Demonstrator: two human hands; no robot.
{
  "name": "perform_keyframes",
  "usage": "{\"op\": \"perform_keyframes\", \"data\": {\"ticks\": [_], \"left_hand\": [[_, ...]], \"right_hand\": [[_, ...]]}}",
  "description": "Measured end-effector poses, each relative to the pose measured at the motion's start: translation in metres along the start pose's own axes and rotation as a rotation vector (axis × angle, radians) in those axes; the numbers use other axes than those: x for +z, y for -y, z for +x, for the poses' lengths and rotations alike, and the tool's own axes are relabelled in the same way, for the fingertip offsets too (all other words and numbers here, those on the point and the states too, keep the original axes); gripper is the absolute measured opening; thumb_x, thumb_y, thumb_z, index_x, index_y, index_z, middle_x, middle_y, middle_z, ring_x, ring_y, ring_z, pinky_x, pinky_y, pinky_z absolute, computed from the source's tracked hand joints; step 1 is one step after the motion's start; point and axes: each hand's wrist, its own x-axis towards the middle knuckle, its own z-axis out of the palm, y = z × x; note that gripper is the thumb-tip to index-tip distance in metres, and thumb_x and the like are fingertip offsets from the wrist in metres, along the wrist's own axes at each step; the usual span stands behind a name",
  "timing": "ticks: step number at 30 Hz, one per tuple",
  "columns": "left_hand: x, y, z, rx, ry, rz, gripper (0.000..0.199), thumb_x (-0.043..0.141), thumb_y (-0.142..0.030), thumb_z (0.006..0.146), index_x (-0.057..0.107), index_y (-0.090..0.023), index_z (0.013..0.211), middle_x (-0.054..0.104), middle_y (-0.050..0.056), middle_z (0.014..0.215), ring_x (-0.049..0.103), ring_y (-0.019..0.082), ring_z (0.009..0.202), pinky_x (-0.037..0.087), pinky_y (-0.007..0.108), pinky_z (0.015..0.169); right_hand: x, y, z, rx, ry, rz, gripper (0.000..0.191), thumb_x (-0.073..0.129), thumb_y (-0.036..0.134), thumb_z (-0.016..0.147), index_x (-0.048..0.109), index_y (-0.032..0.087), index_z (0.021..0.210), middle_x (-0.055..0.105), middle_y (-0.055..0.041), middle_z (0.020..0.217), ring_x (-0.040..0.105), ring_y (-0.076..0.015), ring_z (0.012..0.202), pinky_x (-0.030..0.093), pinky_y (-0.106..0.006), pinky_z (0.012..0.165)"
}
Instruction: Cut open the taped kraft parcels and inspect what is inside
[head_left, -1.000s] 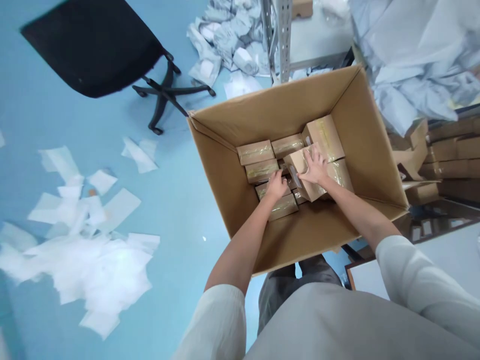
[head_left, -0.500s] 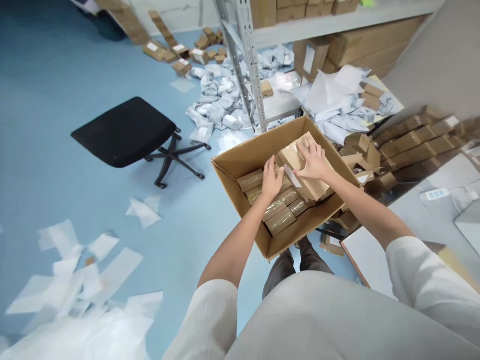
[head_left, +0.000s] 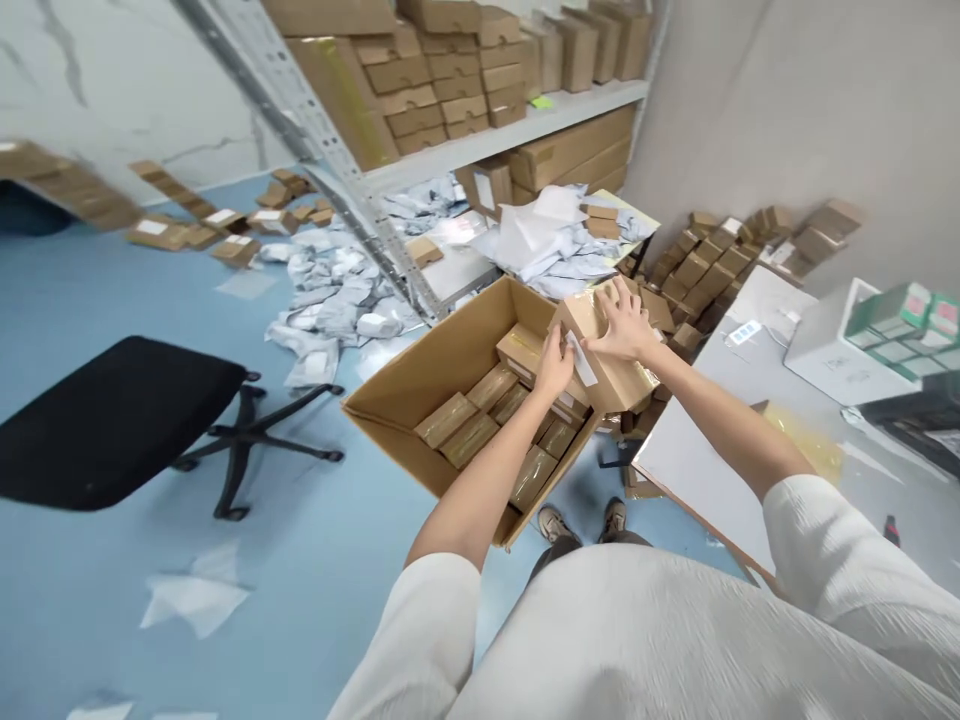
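While the left hand (head_left: 555,365) braces one side and the right hand (head_left: 622,325) spreads wide across the top, a tan carton (head_left: 616,382) hangs gripped over the far rim of the open cardboard box (head_left: 442,375): solid, even two-handed support.

Tan carton (head_left: 420,405), pale blue floor (head_left: 330,520)

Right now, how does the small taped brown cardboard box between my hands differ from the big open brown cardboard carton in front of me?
The small box is closed and shows a white label; the carton is open-topped with bare inner walls. The box is far smaller than the carton, which holds similar boxes. Your left hand and right hand hold the box, not the carton. Both are brown cardboard.
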Motion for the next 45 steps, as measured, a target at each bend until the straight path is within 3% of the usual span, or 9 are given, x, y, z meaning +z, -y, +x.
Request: {"op": "perform_keyframes", "data": {"ticks": [6,11,16,21,25,29,37,41,45], "left_hand": [[0.093,-0.056,-0.015,0.088,0.294,-0.017,0.073,0.057,-0.026,0.105,0.037,-0.025,0.175,0.053,0.013,0.170,0.064,0.027,0.145,0.050,0.044,0.126],[0.165,-0.096,-0.054,0.152,0.431,0.023,0.106,0.073,-0.033,0.099,0.007,-0.028,0.181,0.039,0.016,0.179,0.052,0.031,0.158,0.044,0.048,0.130],[0.225,-0.096,-0.095,0.160,0.585,0.086,0.126,0.084,-0.038,0.090,-0.004,-0.029,0.180,0.025,0.020,0.184,0.033,0.037,0.169,0.035,0.056,0.134],[0.263,-0.081,-0.114,0.202,0.644,0.151,0.128,0.088,-0.036,0.085,0.002,-0.027,0.180,0.025,0.022,0.183,0.029,0.042,0.169,0.032,0.060,0.134],[0.276,-0.080,-0.120,0.225,0.637,0.282,0.118,0.085,-0.036,0.086,0.013,-0.028,0.179,0.028,0.019,0.182,0.030,0.042,0.168,0.030,0.062,0.135],[0.272,-0.086,-0.122,0.242,0.643,0.441,0.114,0.086,-0.041,0.085,0.021,-0.026,0.178,0.026,0.019,0.183,0.026,0.042,0.170,0.025,0.060,0.136],[0.267,-0.098,-0.112,0.300,0.655,0.592,0.117,0.088,-0.049,0.084,0.022,-0.029,0.179,0.036,0.015,0.181,0.029,0.039,0.169,0.016,0.060,0.138],[0.264,-0.098,-0.116,0.295,0.588,0.596,0.108,0.081,-0.052,0.091,0.025,-0.025,0.179,0.037,0.017,0.180,0.030,0.039,0.168,0.014,0.060,0.139],[0.235,-0.078,-0.118,0.264,0.527,0.570,0.092,0.067,-0.054,0.101,0.027,-0.026,0.178,0.039,0.016,0.179,0.032,0.036,0.167,0.018,0.061,0.138]], "right_hand": [[-0.017,-0.086,-0.074,0.310,-0.007,0.079,0.116,0.077,0.074,0.078,0.029,0.032,0.175,0.002,-0.0152,0.187,0.021,-0.0601,0.157,0.037,-0.082,0.114],[-0.004,-0.148,-0.136,0.535,0.069,0.109,0.111,0.073,0.071,0.081,0.030,0.028,0.173,0.007,-0.0198,0.186,0.023,-0.0548,0.159,0.036,-0.082,0.115],[0.027,-0.193,-0.181,0.711,0.179,0.141,0.109,0.066,0.074,0.087,0.026,0.024,0.176,0.004,-0.0225,0.186,0.023,-0.0508,0.161,0.034,-0.081,0.118],[0.055,-0.214,-0.194,0.837,0.236,0.223,0.108,0.055,0.079,0.094,0.021,0.021,0.178,0.000,-0.0225,0.186,0.020,-0.0492,0.163,0.031,-0.081,0.121],[0.062,-0.220,-0.196,0.787,0.235,0.238,0.093,0.050,0.070,0.101,0.028,0.019,0.175,0.007,-0.0232,0.185,0.017,-0.0465,0.165,0.022,-0.081,0.125],[0.061,-0.234,-0.211,0.644,0.191,0.183,0.077,0.052,0.058,0.104,0.040,0.018,0.168,0.027,-0.0229,0.179,0.021,-0.0420,0.164,0.009,-0.074,0.131],[0.057,-0.268,-0.215,0.496,0.195,0.177,0.059,0.053,0.044,0.105,0.052,0.022,0.159,0.039,-0.0188,0.175,0.033,-0.0393,0.160,0.018,-0.069,0.132],[0.056,-0.258,-0.196,0.452,0.159,0.152,0.060,0.052,0.043,0.104,0.054,0.020,0.160,0.038,-0.0192,0.177,0.033,-0.0414,0.160,0.022,-0.066,0.131],[0.062,-0.230,-0.177,0.333,0.129,0.139,0.060,0.051,0.041,0.104,0.056,0.021,0.160,0.040,-0.0184,0.176,0.035,-0.0422,0.159,0.024,-0.067,0.130]]}}
